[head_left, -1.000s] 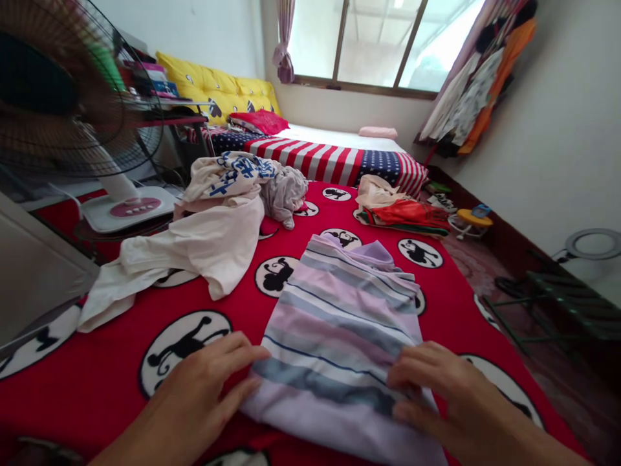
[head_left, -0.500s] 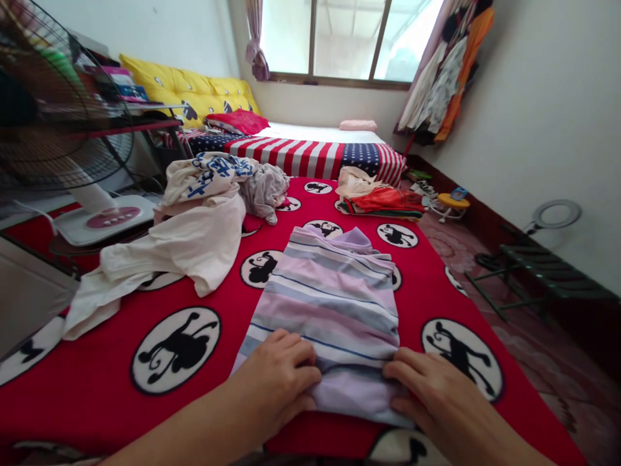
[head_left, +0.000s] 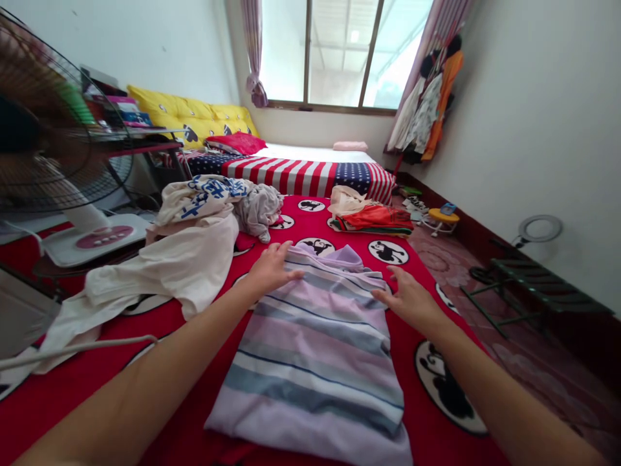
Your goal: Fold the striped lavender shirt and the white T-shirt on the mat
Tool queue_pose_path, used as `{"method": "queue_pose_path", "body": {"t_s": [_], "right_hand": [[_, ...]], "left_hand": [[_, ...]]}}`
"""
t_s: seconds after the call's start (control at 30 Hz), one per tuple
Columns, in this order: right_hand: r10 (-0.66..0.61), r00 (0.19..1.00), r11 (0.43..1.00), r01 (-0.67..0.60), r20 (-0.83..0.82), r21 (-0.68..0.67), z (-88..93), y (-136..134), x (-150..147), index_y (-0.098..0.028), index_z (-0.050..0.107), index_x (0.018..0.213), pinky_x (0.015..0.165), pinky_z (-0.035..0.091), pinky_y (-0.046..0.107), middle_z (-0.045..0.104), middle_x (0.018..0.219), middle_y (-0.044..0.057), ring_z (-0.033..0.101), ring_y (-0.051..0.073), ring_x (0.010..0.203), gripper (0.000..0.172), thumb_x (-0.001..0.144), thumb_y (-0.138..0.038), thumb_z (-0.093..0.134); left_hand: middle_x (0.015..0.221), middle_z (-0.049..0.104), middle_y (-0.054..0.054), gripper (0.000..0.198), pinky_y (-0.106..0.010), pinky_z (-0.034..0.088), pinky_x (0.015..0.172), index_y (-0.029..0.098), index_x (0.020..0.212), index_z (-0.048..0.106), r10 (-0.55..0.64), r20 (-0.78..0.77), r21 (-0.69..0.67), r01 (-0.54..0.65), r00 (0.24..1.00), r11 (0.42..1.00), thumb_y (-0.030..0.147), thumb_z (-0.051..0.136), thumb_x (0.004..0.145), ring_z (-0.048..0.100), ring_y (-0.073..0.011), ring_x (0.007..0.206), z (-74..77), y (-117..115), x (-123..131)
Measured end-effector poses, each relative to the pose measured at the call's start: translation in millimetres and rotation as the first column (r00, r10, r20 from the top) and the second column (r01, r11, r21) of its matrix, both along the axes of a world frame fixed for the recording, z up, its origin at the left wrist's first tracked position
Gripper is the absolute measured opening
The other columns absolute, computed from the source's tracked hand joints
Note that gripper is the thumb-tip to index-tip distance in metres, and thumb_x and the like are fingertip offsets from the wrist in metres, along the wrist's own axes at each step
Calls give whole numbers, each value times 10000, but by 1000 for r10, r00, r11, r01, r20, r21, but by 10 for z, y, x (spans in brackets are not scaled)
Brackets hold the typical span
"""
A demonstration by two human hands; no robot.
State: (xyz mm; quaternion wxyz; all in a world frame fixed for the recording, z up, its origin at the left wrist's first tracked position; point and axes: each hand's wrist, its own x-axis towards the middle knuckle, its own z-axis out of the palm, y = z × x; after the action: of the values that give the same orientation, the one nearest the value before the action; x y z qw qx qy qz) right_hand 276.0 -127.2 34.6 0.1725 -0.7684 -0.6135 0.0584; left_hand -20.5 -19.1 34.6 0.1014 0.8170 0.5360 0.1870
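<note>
A striped shirt (head_left: 323, 349) in lilac, grey and white lies folded into a long panel on the red cover (head_left: 179, 388). Its lilac collar (head_left: 347, 257) points away from me. My left hand (head_left: 274, 266) is at the shirt's far left corner, fingers apart, with the thumb over the fabric. On the opposite side my right hand (head_left: 405, 294) hovers by the far right edge, thumb and fingers spread, holding nothing. Left of the shirt is a heap of loose clothes (head_left: 194, 239), white, grey and blue-printed. A stack of folded clothes (head_left: 373, 217), orange on top, sits at the far right.
A fan (head_left: 72, 162) stands at the left, close to the clothes heap. Behind the red cover is a bed (head_left: 301, 171) with a striped, starred edge. On the right floor are a dark green slatted bench (head_left: 543, 285), a ring light (head_left: 540, 228) and a small yellow stool (head_left: 444, 215).
Both hands have left the shirt's near end and moved forward to its collar end. The near end now lies flat and extends closer to me. The view has tilted slightly up.
</note>
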Motion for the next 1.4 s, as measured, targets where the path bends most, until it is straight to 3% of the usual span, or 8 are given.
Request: {"method": "queue_pose_path", "body": {"t_s": [0.13,0.37,0.57,0.67,0.8,0.97,1.13,1.4], "right_hand": [[43,999,999,-43,-27,-3,-168,389,-108,-150,443,1365,788,461,343,576,1246,175,590,299,1053,779,713,-497,691],[304,927,944,-262,-220,202,-87,716,-287,-168,671,813,651,421,250,663,738,25,599,171,706,159,730,-183,536],[197,924,884,-23,-328,467,209,1147,-233,-124,537,1254,871,458,356,522,1286,177,572,252,1051,604,706,-337,674],[300,911,879,-147,-285,454,184,911,-214,-164,576,1202,903,455,382,546,1254,150,565,248,1066,500,743,-334,672],[497,822,858,-419,-278,296,96,114,-179,-194,663,871,840,471,311,648,948,58,611,186,908,99,843,-266,601],[480,857,875,-484,-189,28,-49,-631,-148,-217,629,914,826,466,304,629,1010,37,596,193,930,200,739,-156,704],[540,842,841,-538,-18,47,-177,-665,-130,-213,618,883,788,438,298,630,961,43,584,182,896,102,851,-128,571],[625,776,771,-630,-82,-89,112,-707,-204,-208,654,723,678,366,245,648,790,-5,575,127,733,130,848,-216,616]], "left_hand": [[1359,521,-167,859,-403,381,1028,149,1400,410,3,75,-20,-1,997,1000,466,748,676,486,-328,1246,-218,304,157],[1038,691,-48,295,-322,475,904,187,1063,651,-237,325,166,191,915,967,185,658,768,632,-212,975,-193,302,213],[1333,494,-164,650,-437,331,1081,127,1326,480,-28,304,330,-77,952,941,216,729,733,437,-316,1265,155,726,302],[1377,444,-161,636,-462,308,1091,148,1318,502,-84,236,328,2,968,945,258,744,740,386,-328,1302,245,555,338],[1095,624,-63,180,-315,443,941,202,1005,685,-484,166,131,468,859,874,276,628,852,583,-198,1035,204,-187,231],[1050,611,-39,394,-323,474,803,268,1102,644,-630,-40,-116,623,775,774,403,733,742,581,-216,925,-23,-941,70],[972,628,-25,247,-275,459,795,248,1011,655,-584,-98,-127,572,806,810,132,528,834,596,-181,906,-97,-1015,74],[728,680,-1,94,-224,419,585,238,786,728,-703,-66,-257,669,708,697,260,638,802,618,-146,649,323,-883,200]]}}
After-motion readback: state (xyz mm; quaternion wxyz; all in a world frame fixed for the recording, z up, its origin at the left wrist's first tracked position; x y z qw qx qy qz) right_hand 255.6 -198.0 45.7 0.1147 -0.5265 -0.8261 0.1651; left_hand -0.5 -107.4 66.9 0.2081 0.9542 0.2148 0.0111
